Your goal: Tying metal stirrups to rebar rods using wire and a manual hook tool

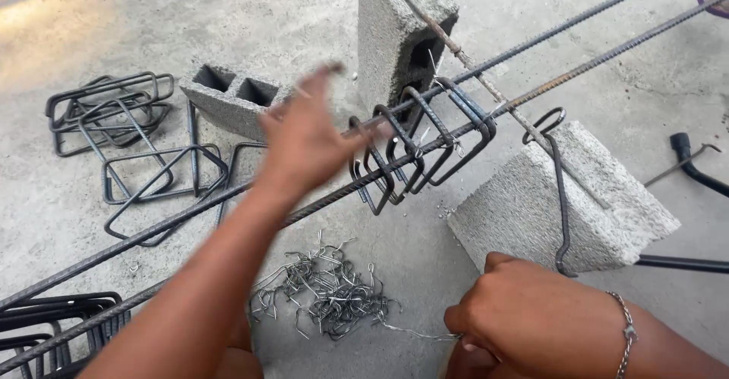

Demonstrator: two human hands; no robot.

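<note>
On a bare concrete floor (228, 14), your left hand (304, 140) reaches out over two long ribbed bars (592, 60) that run side by side from lower left to upper right, its fingers (323, 79) spread loose and holding nothing; the hand is blurred, so you cannot tell whether it touches the bars. Just beyond its fingertips, a cluster of bent steel stirrups (418, 143) hangs threaded on the bars, leaning against one another. Your right hand (524, 322), a thin chain bracelet (626, 333) at the wrist, sits low near the bottom edge, fingers curled closed and pinching the end of a thin tie wire (418, 335) that trails left toward a tangled heap of cut wires (326, 292) on the floor between your arms. The bars rest across a rusty rod (471, 64) laid between two grey blocks, an upright block (399, 30) behind and a tilted block (562, 204) in front, with a single dark hooked bar (560, 189) hanging down the tilted block's face. A third hollow block (231, 98) lies on its side behind your left hand. More stirrups (129, 143) lie scattered on the floor at left, and another stack (53, 326) shows at the lower left corner. A black-handled tool (695, 165) lies at the right edge.
</note>
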